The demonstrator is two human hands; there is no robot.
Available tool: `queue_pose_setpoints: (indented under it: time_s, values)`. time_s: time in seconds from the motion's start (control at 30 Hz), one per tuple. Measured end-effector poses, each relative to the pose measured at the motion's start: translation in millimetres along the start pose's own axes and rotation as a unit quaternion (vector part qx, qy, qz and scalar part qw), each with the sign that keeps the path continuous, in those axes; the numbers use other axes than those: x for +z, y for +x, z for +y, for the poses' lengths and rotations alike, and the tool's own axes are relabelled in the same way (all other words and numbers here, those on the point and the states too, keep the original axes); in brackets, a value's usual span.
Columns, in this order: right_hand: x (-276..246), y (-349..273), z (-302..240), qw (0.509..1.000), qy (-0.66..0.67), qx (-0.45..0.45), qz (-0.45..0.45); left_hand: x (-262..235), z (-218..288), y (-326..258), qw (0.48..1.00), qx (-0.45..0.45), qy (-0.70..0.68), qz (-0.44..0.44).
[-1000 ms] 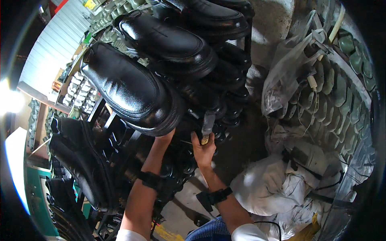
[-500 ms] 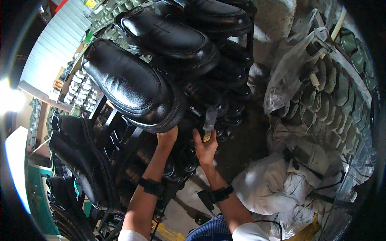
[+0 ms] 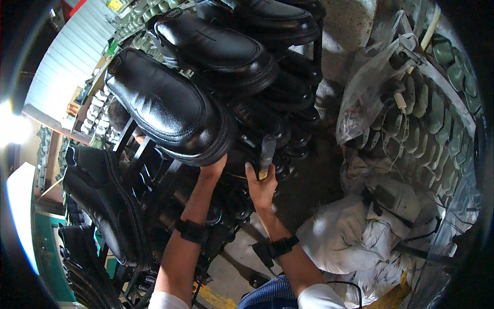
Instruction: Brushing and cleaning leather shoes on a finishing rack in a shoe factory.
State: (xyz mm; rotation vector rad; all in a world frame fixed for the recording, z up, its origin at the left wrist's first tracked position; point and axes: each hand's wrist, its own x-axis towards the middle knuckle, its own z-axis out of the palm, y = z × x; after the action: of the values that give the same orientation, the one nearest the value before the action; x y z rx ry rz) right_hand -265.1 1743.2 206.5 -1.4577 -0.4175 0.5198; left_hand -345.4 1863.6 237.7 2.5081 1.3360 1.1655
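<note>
My left hand (image 3: 214,168) reaches in under the toe of a large glossy black shoe (image 3: 159,105); its fingers are hidden behind the shoe, so what they hold does not show. Just to its right, my right hand (image 3: 262,189) is closed around a flat-bladed tool (image 3: 267,151) with a yellowish handle, the grey blade pointing up. Beyond the blade, more black shoes (image 3: 260,119) sit in shadow on the lower levels of a dark rack. Each wrist wears a black band.
Further black shoes (image 3: 216,49) line the rack's top, and a black boot (image 3: 100,203) stands at left. Behind the rack's left side part of a person (image 3: 119,115) shows. On the right are a clear plastic bag (image 3: 360,98), stacked green shoe lasts (image 3: 429,129) and white sacks (image 3: 339,234).
My left hand has moved slightly up and further in behind the shoe. The tool in my right hand has shifted only a little. A person now shows behind the rack at left.
</note>
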Motion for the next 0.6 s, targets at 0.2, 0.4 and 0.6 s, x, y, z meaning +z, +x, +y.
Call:
queue_pose_setpoints:
  time_s: [0.2, 0.4, 0.6]
  values:
    - [-0.2, 0.6, 7.5, 1.0, 0.019, 0.001, 0.005, 0.2, -4.2, -0.1, 0.993, 0.05, 0.108, 0.0]
    - [-0.2, 0.1, 7.6, 1.0, -0.014, 0.017, 0.005, -6.4, 4.8, -8.8, 0.999, 0.045, 0.02, 0.017]
    - [1.1, -2.4, 8.5, 1.0, -0.006, 0.018, 0.012, -15.6, 14.1, -17.9, 0.999, 0.02, 0.033, 0.005]
